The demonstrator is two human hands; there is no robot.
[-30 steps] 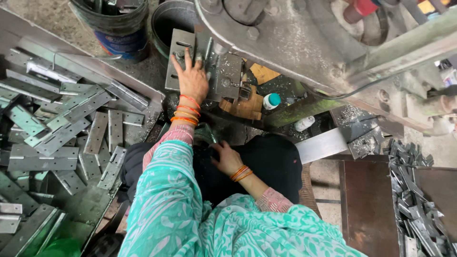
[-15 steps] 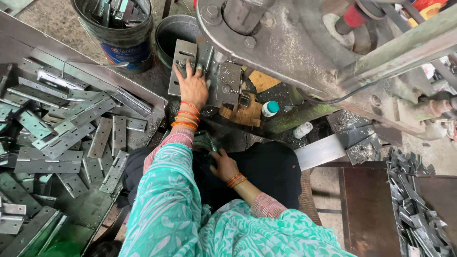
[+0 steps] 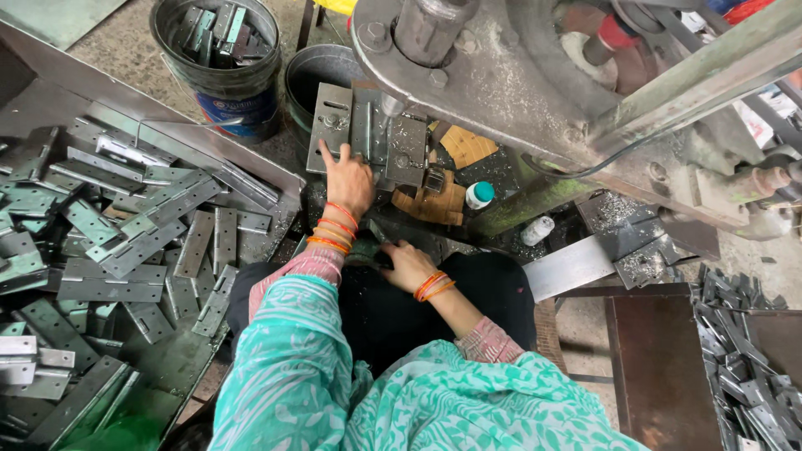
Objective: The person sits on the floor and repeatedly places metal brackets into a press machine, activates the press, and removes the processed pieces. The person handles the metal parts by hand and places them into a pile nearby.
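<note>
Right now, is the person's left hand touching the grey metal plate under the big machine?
Touching. The head view shows the left hand lying flat on the metal plate under the machine, fingers spread across it with no gap visible.

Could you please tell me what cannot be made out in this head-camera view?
- Left hand: its fingertips on the press die plate hide any piece beneath.
- Right hand: what it grips is dark and too small.
- Second bucket: contents in shadow, partly behind the press.

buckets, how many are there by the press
2: a bucket of metal strips at top left, and a dark bucket right beside it, partly hidden behind the press plate where the left hand rests.
</note>
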